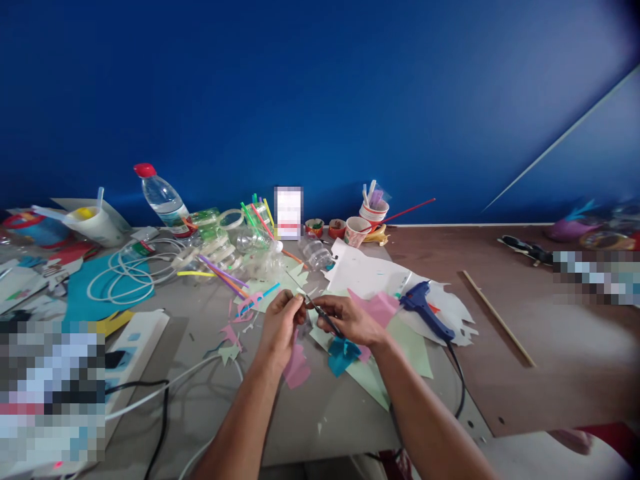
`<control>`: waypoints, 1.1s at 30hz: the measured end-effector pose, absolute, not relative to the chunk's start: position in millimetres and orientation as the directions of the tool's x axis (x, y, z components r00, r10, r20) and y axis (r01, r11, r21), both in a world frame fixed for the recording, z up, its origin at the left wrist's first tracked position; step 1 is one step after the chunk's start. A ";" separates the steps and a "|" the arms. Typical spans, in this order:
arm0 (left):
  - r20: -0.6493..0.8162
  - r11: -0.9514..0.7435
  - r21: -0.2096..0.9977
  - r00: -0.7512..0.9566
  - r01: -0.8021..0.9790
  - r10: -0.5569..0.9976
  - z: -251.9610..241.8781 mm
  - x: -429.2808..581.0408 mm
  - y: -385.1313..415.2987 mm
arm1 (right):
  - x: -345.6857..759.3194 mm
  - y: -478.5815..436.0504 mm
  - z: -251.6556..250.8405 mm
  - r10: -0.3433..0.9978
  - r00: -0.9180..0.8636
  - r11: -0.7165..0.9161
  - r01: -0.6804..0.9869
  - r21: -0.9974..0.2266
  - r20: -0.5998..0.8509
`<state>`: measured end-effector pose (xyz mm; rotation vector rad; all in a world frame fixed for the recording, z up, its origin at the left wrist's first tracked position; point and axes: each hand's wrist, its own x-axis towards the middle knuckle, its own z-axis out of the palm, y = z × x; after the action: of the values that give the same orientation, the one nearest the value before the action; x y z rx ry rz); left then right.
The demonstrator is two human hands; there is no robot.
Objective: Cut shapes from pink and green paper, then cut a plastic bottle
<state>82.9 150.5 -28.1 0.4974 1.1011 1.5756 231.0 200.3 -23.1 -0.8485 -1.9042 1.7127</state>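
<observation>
My right hand [353, 320] is wrapped round a pair of scissors [327, 321]. Their dark handles show under the fingers, and the thin blades point up and left towards my other hand. Beside it, my left hand [281, 323] is closed in a pinch, thumb against fingers, near the blades. What it pinches is too small to make out. Below the hands lie a pink paper piece [297, 368] and a crumpled teal piece [343, 355]. Pale green paper [375, 377] lies under my right wrist, with pink paper [380, 308] just beyond.
A blue glue gun [427, 310] rests on torn white paper [390, 270], its cord trailing forward. Plastic bottle parts and straws [225, 275] crowd the back left, near a red-capped bottle [165, 203]. Paper cups [357, 230] stand by the wall. A power strip [135, 350] and cables lie left.
</observation>
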 end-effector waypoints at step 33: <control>-0.234 -0.025 0.812 -0.366 -0.582 0.901 -20.8 82.4 150.7 | 233.8 197.9 -12.6 0.669 -0.735 -0.087 0.074 -0.993 -0.113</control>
<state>82.4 150.7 -20.8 0.4221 1.0701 1.6529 233.8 197.9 -12.6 -0.8043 -1.7681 1.8743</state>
